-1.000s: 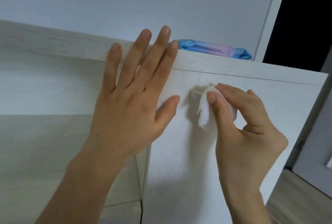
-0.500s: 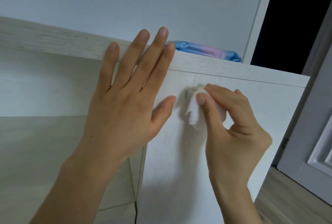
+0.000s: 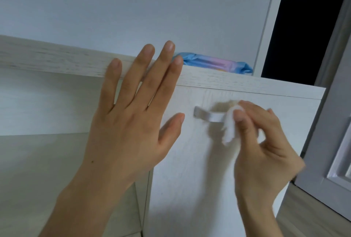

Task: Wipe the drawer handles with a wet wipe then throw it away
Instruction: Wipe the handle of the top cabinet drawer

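One handle (image 3: pixel 209 116), centre-right of frame: the right grip (image 3: pixel 266 145) pinches the wet wipe (image 3: pixel 229 128) against its right end, while the left grip (image 3: pixel 131 122) lies flat, released, on the cabinet (image 3: pixel 57 60). The loose pinch could drop the wipe, or a hurried pass could miss the handle's left end.

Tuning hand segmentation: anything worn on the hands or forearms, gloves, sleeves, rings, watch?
Nothing worn. The left hand and right hand are bare: no gloves, rings, watch or sleeves in frame. Nails are short and unpainted. The right hand is motion-blurred.
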